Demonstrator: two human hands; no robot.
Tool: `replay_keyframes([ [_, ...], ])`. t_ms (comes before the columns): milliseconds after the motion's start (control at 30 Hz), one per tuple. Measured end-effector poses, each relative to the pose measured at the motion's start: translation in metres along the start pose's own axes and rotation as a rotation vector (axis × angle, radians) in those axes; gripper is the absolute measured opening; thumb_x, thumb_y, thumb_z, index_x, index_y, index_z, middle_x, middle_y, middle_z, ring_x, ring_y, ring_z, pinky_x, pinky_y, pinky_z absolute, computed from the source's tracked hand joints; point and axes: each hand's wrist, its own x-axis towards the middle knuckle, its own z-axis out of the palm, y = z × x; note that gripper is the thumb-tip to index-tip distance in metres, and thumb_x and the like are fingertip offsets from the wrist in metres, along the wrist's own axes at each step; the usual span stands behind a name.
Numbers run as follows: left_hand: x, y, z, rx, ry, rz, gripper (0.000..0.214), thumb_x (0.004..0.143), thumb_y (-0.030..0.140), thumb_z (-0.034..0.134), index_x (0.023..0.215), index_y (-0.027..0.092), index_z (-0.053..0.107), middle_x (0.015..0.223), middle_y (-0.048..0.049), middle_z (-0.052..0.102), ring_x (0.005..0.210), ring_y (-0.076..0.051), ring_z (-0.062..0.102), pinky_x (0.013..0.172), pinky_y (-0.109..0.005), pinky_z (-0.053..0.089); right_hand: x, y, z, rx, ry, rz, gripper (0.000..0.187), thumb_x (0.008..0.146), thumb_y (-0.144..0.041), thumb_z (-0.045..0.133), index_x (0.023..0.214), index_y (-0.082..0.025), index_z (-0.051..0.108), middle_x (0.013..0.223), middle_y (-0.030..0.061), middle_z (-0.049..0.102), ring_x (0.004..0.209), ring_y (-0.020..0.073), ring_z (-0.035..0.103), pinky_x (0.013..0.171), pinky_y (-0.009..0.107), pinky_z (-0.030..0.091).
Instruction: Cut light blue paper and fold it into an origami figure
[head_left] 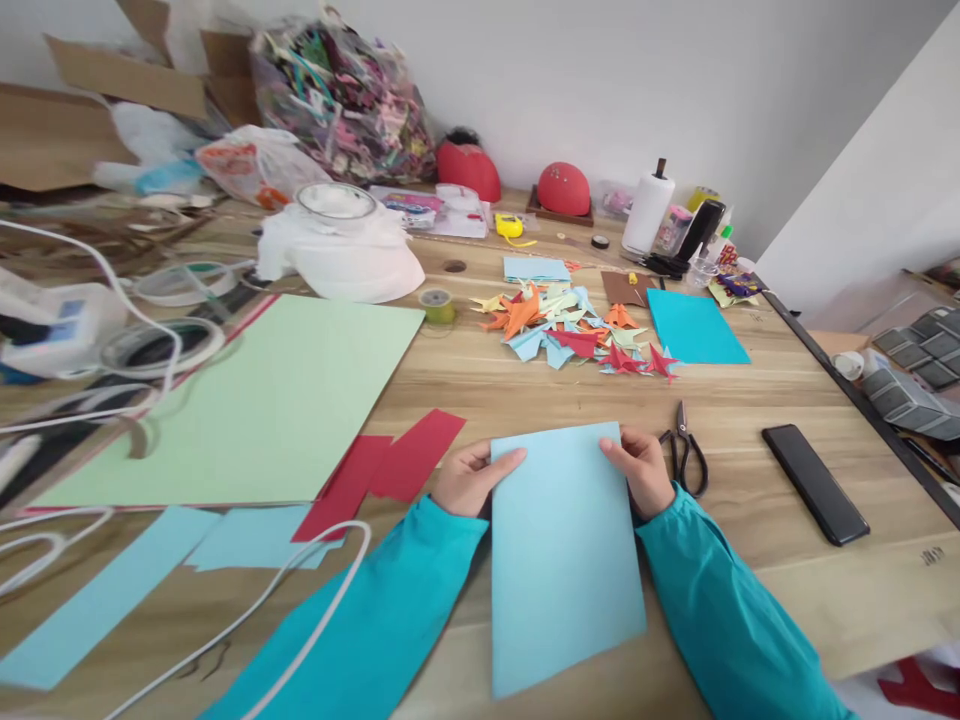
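Between my two hands is a sheet of light blue paper (pixel 566 560), its long side running towards me. My left hand (pixel 474 478) pinches its upper left corner, thumb on top and fingers tucked behind. At the upper right corner my right hand (pixel 642 470) grips it the same way. Black-handled scissors (pixel 684 452) lie just right of my right hand. Red paper strips (pixel 416 455) rest left of my left hand. Beyond the sheet is a pile of folded paper shapes (pixel 559 325) in orange, red, blue and pale green.
A large pale green sheet stack (pixel 262 400) covers the left, with light blue strips (pixel 112 590) before it. A white cable (pixel 300 570) crosses the front left. A black phone (pixel 814 484) lies right. A turquoise sheet (pixel 697 327) and red domes (pixel 564 190) are farther back.
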Motion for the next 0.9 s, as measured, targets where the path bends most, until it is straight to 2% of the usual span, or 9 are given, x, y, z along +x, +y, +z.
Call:
replay_keyframes([
  [100, 0.0003, -0.0012, -0.0013, -0.018, 0.002, -0.016, 0.04, 0.044, 0.039, 0.087, 0.071, 0.013, 0.073, 0.064, -0.005, 0.072, 0.056, -0.019, 0.064, 0.055, -0.027, 0.052, 0.004, 0.0021, -0.0003, 0.085, 0.132, -0.026, 0.027, 0.059, -0.042, 0.081, 0.064, -0.018, 0.069, 0.057, -0.0023, 0.063, 0.048, 0.009, 0.05, 0.047, 0.021, 0.038],
  [167, -0.0002, -0.0003, -0.0013, -0.014, 0.007, -0.017, 0.039, 0.044, 0.039, 0.087, 0.069, 0.013, 0.073, 0.062, -0.0046, 0.072, 0.055, -0.018, 0.064, 0.054, -0.026, 0.052, 0.0063, 0.0033, -0.0008, 0.101, 0.172, -0.024, 0.027, 0.057, -0.04, 0.082, 0.063, -0.017, 0.069, 0.056, -0.0019, 0.063, 0.049, 0.0089, 0.05, 0.047, 0.021, 0.038],
  [333, -0.0022, 0.0038, -0.0002, 0.03, 0.045, -0.022, 0.041, 0.045, 0.044, 0.086, 0.069, 0.013, 0.074, 0.058, -0.0043, 0.07, 0.054, -0.016, 0.062, 0.05, -0.024, 0.05, 0.0081, 0.0049, -0.001, 0.099, 0.181, -0.018, 0.025, 0.056, -0.038, 0.083, 0.063, -0.017, 0.071, 0.058, -0.0011, 0.066, 0.051, 0.0095, 0.051, 0.05, 0.022, 0.039],
  [500, -0.0035, 0.0036, 0.0004, 0.044, 0.05, -0.015, 0.043, 0.047, 0.045, 0.085, 0.074, 0.013, 0.075, 0.059, -0.0039, 0.07, 0.055, -0.017, 0.063, 0.052, -0.026, 0.051, 0.0073, 0.0063, -0.0004, 0.108, 0.192, -0.03, 0.023, 0.056, -0.036, 0.083, 0.067, -0.018, 0.072, 0.062, 0.0001, 0.069, 0.054, 0.0108, 0.055, 0.052, 0.023, 0.042],
  [900, -0.002, -0.0001, -0.0003, 0.113, 0.121, 0.101, 0.035, 0.046, 0.043, 0.084, 0.065, 0.015, 0.074, 0.062, -0.0025, 0.071, 0.054, -0.015, 0.06, 0.051, -0.024, 0.049, 0.009, 0.0089, -0.0018, 0.058, 0.213, -0.042, 0.024, 0.057, -0.037, 0.082, 0.066, -0.018, 0.071, 0.06, -0.0009, 0.066, 0.053, 0.011, 0.052, 0.051, 0.024, 0.039],
])
